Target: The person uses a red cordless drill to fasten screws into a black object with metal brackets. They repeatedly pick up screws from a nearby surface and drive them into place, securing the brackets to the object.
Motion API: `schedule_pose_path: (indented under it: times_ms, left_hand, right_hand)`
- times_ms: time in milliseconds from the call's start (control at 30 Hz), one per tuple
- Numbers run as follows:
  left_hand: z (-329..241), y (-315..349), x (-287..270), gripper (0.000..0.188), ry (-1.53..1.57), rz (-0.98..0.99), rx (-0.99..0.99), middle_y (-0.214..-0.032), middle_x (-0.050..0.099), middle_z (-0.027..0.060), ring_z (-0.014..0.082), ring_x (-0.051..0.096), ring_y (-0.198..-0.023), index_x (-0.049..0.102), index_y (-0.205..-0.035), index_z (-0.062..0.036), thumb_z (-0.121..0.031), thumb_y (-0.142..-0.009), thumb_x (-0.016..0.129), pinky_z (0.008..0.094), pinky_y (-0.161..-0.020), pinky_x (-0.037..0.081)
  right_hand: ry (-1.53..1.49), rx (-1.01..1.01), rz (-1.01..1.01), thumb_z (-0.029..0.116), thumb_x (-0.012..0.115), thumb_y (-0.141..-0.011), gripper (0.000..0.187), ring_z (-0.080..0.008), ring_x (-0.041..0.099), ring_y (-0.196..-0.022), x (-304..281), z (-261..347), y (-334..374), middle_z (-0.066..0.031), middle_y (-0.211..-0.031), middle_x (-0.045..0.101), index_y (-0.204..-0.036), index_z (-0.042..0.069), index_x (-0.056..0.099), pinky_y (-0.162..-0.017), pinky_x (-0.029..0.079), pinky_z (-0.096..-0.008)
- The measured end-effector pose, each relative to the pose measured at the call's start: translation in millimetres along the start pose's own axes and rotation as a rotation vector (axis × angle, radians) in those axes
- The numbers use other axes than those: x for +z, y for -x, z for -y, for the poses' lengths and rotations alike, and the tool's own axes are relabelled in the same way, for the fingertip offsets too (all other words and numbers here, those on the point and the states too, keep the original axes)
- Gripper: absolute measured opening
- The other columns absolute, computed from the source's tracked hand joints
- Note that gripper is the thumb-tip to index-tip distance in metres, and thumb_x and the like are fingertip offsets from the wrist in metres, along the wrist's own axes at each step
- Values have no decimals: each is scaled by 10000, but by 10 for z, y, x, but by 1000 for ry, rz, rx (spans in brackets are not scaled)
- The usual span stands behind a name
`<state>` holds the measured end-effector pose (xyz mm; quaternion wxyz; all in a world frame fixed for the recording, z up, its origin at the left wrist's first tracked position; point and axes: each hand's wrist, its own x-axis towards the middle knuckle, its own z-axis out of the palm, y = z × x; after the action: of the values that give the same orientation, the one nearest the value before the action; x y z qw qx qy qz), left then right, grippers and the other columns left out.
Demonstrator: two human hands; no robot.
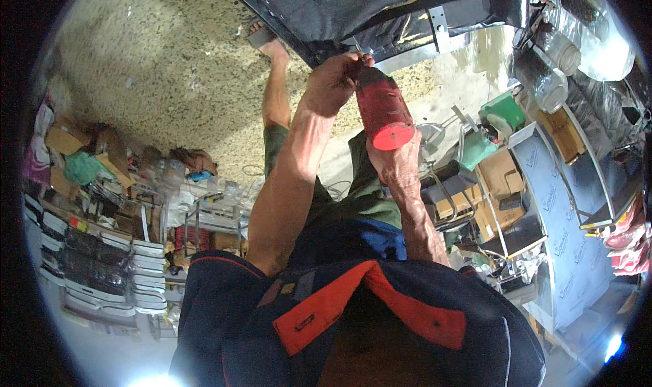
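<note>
I'd square the red-and-black cylindrical power tool [385,112] to the far black metal-edged panel [401,10], right hand [395,159] gripping it, left hand [334,82] closed around its tip.

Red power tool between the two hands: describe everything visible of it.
The red power tool has a thick, rounded body that looks like hard plastic, scuffed and marked, with a dark front section and a flat, round red rear end facing the wearer. Held up off the floor, it points away and slightly left, toward the edge of the black-covered piece. The left hand is at its front tip; the right hand is beneath its rear. Any handle or trigger is hidden.
</note>
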<state>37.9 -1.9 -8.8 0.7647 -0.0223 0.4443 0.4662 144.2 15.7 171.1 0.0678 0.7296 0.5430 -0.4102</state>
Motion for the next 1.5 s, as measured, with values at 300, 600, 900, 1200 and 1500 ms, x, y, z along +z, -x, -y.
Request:
schedule_pose_path:
  times_ms: [300, 600, 900, 1200, 1500]
  left_hand:
    - [-649, 855, 1056, 419, 7, -609, 8, -1065, 662, 68, 150, 633, -944, 623, -1221, -40, -380, -1062, 436, 320, -858, 522]
    - [-773, 853, 1288, 345, -271, -672, 89, -1237, 661, 247, 318, 640, -1159, 629, -1204, 83, -179, -1021, 500, 357, -1022, 459]
    - [-649, 779, 1186, 352, -344, -680, 192, -1204, 674, 270, 326, 652, -1150, 640, -1189, 105, -112, -977, 462, 364, -1028, 462]
    - [-715, 790, 1199, 372, -297, -710, 223, -1152, 696, 242, 291, 668, -1082, 650, -1179, 108, -125, -963, 457, 364, -988, 483]
    - [-557, 698, 1109, 382, -212, -725, 222, -1106, 709, 256, 305, 685, -1048, 652, -1169, 113, -130, -949, 455, 368, -961, 495]
  right_hand:
    - [-147, -108, 92, 240, 738, -803, 376, -413, 702, -871, -2, 102, -92, -224, -965, 707, -1120, 45, 685, -743, 560, -444]
    - [-93, -81, 129, 202, 726, -799, 347, -424, 689, -873, -32, 95, -100, -187, -1049, 707, -1101, 41, 671, -757, 558, -457]
    - [41, -110, 214, 194, 731, -784, 354, -432, 691, -825, -39, -44, -220, -217, -977, 704, -1091, 30, 664, -723, 555, -477]
    - [207, -136, 220, 220, 733, -777, 345, -441, 688, -802, -23, -89, -234, -246, -933, 698, -1046, 12, 673, -699, 549, -495]
    - [123, -86, 200, 263, 713, -795, 348, -454, 683, -832, -42, 53, -312, -252, -930, 695, -1043, 21, 683, -715, 548, -507]
